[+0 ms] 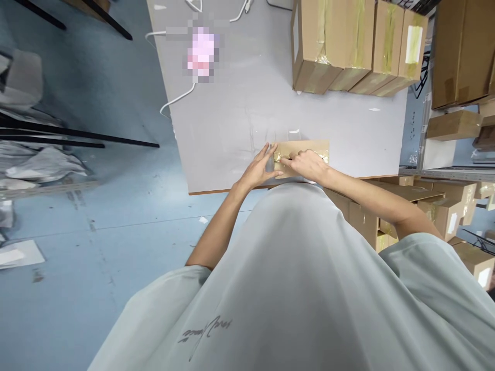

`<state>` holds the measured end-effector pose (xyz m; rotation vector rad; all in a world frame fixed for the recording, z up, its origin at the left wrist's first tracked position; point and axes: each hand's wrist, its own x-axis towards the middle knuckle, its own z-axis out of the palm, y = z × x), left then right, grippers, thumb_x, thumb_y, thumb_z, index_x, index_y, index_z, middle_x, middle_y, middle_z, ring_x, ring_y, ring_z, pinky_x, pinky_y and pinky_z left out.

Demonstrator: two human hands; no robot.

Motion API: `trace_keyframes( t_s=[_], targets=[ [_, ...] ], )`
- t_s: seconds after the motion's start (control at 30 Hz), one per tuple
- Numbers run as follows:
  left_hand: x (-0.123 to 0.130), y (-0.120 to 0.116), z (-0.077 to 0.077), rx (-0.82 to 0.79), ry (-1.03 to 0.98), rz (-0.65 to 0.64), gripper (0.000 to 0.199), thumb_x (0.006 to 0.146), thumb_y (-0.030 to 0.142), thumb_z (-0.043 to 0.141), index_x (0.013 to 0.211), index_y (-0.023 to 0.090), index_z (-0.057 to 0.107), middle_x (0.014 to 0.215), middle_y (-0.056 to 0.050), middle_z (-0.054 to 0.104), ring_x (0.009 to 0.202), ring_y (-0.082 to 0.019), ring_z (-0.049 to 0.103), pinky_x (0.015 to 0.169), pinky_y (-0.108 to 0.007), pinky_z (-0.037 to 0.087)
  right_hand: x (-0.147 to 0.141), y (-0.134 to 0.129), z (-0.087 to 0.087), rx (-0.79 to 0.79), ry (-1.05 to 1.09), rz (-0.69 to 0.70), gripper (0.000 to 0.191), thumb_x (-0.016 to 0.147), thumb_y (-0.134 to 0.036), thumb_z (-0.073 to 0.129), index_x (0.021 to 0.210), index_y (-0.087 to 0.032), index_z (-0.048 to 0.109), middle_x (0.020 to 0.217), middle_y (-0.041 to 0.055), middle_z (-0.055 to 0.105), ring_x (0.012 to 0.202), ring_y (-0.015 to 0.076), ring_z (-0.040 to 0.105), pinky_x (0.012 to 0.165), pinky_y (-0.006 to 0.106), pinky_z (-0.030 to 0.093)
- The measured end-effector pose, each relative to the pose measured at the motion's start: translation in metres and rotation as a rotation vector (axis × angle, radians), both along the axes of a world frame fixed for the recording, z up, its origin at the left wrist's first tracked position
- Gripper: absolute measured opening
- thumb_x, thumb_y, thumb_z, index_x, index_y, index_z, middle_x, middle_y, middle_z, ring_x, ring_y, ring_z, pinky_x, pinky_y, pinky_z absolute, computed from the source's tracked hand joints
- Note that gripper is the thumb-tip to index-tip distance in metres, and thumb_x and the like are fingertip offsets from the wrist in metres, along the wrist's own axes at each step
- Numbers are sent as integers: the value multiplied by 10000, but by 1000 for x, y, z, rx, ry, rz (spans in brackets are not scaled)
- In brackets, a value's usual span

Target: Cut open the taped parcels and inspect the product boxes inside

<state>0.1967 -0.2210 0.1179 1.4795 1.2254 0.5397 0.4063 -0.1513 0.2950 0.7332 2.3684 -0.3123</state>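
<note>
A small brown cardboard box (pixel 303 146) with shiny, clear-yellowish tape along its top lies near the front edge of the grey-white table (pixel 232 118). My left hand (pixel 257 169) is at the box's left end, thumb and fingers spread apart, fingertips touching the cardboard. Over the top of the box is my right hand (pixel 309 164), its index finger stretched toward the taped left end. The other right fingers are curled in, and whatever they may hold is hidden.
Several taped cartons (pixel 348 46) stand in a row at the table's back right. A blurred pink item (pixel 201 51) and white cables (pixel 178 100) lie at the back left. More boxes (pixel 410 193) are stacked to the right. Black legs (pixel 77 135) stick out at left.
</note>
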Motion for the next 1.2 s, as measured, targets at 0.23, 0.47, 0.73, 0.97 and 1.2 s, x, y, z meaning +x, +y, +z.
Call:
trace_keyframes(
  t_s=[0.23,0.47,0.73,0.97,1.2],
  targets=[
    [-2,0,10,-21,62,7,1203,929,742,858,1889,327,262,1959,-107,238,1835,-371,188,1486,-547,222,75,19,-3,6,-66,-85,464,1157,-80,373,1466,-157,710,1238,235,851,1083,325,832,795,382,466],
    [5,4,19,-81,105,41,1213,903,798,841,1878,312,308,1949,-98,274,1819,-377,252,1481,-538,245,196,32,-13,36,-107,-225,446,1154,-142,439,1472,-254,731,1145,165,862,947,282,788,752,364,391],
    [6,5,24,-223,89,126,1255,847,786,866,1878,369,283,1941,-116,282,1713,-444,459,1402,-627,386,242,47,-51,-166,216,-470,318,1126,-310,612,1363,-343,821,1138,60,904,962,282,783,789,354,457],
    [-18,4,21,-349,99,210,1296,805,571,957,1880,380,259,1890,-176,397,1528,-442,665,1276,-629,547,263,33,-117,-780,810,-1127,612,812,-729,902,1121,-201,919,1010,50,862,860,250,733,789,361,570],
    [-57,5,20,-371,105,400,1225,731,468,1020,1810,290,467,1616,-210,696,1278,-397,797,1192,-694,613,203,14,-157,-767,901,-1547,687,707,-761,914,1096,-209,788,828,-12,738,712,166,632,604,271,480]
  ],
)
